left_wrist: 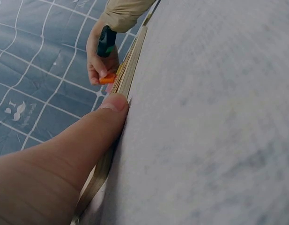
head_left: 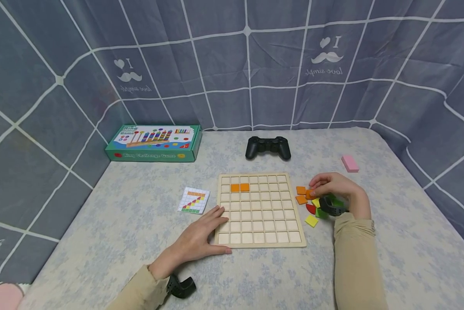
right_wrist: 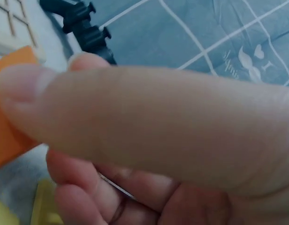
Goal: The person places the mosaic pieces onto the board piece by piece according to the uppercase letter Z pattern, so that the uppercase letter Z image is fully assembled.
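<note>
A wooden grid board (head_left: 259, 248) lies on the table, with two orange square tiles (head_left: 240, 187) side by side in its upper left cells. My left hand (head_left: 196, 236) rests at the board's lower left corner, fingers spread on the left edge and thumb against the near edge. To the right of the board, my right hand (head_left: 341, 187) pinches an orange square tile (right_wrist: 8, 136) between thumb and fingers. Around it lie more orange tiles (head_left: 301, 190), yellow tiles (head_left: 311, 221), a red rounded piece (head_left: 311, 209) and green tiles (head_left: 322, 213), partly hidden by the wrist strap.
A pattern card (head_left: 193, 200) lies left of the board. Behind stand a green game box (head_left: 154, 144) and a black game controller (head_left: 268, 147). A pink block (head_left: 350, 164) sits beyond my right hand. Grey-blue checked cloth (head_left: 224, 64) hangs around the table.
</note>
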Demonstrator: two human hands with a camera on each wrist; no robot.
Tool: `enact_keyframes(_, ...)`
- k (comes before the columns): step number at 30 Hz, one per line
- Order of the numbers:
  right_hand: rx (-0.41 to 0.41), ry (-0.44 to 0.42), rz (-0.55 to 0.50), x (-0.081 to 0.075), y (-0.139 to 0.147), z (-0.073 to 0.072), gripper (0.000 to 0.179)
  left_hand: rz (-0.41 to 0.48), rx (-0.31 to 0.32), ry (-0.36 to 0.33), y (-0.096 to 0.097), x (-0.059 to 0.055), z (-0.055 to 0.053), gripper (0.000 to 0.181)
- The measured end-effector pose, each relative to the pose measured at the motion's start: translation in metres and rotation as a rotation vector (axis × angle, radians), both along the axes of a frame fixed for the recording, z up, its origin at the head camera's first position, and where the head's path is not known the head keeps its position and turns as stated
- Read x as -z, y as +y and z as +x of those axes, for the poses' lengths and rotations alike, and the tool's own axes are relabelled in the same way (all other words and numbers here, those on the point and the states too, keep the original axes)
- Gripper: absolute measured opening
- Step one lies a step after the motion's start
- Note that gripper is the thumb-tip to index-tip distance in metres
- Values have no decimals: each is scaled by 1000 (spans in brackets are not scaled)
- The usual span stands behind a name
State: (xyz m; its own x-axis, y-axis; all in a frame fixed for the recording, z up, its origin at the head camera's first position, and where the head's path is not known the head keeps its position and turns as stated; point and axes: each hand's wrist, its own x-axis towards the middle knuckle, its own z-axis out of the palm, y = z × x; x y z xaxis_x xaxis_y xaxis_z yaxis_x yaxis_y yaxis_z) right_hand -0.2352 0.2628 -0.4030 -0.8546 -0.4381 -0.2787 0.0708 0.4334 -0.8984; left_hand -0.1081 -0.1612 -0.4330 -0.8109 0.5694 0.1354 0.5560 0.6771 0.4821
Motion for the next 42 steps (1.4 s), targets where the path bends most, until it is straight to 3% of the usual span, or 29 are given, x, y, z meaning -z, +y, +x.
enact_keyframes(6, 34, 125, 54, -18, -6, 1, 32, 2, 2, 7, 0, 0, -1, 81)
enact_keyframes(19, 127, 274, -10, -42, -54, -4, 33, 0, -2, 1, 0, 1, -1, 81)
enact_keyframes(33, 155, 365, -93, -31, -111, -11, 19, 0, -3, 6, 0, 1, 0, 81)
enact_keyframes(42, 113, 391, -46, -18, -136, -14, 16, 5, -1, 12, 0, 1, 0, 80)
